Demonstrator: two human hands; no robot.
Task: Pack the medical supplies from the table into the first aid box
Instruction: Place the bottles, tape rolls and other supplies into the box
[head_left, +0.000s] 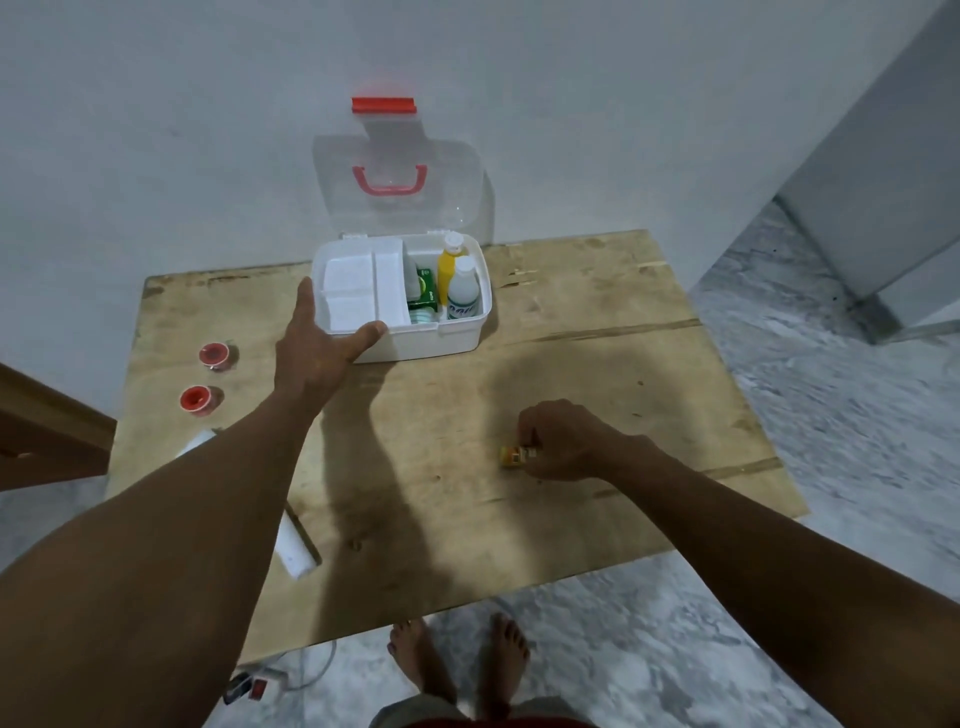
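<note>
Plain white wall, grey marbled floor, and a scuffed plywood tabletop (597, 364) pushed up against the wall. The first aid box (431, 343) sits at the back of it with its clear lid (395, 218) standing open and leaning on the wall, red handle (389, 182) facing the camera.

Inside the box, the left half is taken up by a white tray insert (358, 291). The right half already holds a yellow bottle (447, 265) and a white bottle (462, 293), both upright and touching, with a green carton (423, 291) just left of them.

The left hand (317, 343) is at the box's near-left corner, grip spread apart. The thumb lies along the front rim, the fingers run up the left wall, and nothing is held.

The right hand (566, 441) is down on the tabletop, well in front of the box and a bit right of it. Its grip is clamped on a small yellow item (511, 456). It's pretty blurry, so it might be a tiny bottle or a packet, can't really say.

Off to the left of the box, two red-centred rolls sit near the tabletop's edge, one (214, 354) behind the other (195, 400). Further forward on that same side a white roll (296, 545) pokes out from under the left forearm.

Bare feet (421, 660) show on the floor below the tabletop's front edge, with a power strip (254, 686) beside them.
</note>
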